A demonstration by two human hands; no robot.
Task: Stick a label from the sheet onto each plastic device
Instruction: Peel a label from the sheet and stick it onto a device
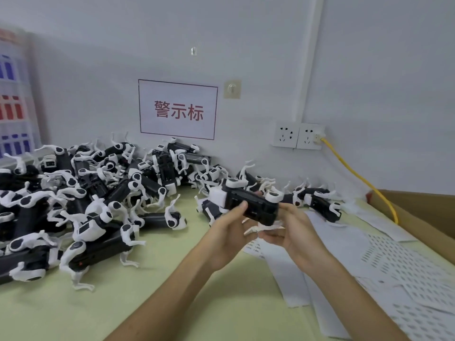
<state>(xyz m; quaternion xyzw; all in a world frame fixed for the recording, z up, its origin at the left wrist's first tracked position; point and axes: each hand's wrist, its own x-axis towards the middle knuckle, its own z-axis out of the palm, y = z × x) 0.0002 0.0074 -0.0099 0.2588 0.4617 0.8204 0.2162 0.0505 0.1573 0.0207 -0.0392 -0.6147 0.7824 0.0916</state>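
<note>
Plastic device [251, 203], black with white ends, raised above green table [172, 279] near heaped device pile [86, 193], clamped between left hand [229, 232] thumb and right hand [293, 230] fingers; wall sign [177, 109] reading 警示标; label sheet [394, 262] markings too blurred to read.

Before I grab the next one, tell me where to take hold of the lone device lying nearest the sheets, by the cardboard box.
Grip that device across its black middle body, coming from above. The body is the broad solid part and faces up; the thin white legs stick out at both ends and look too flimsy to hold. Both hands are shut on the held device.
</note>
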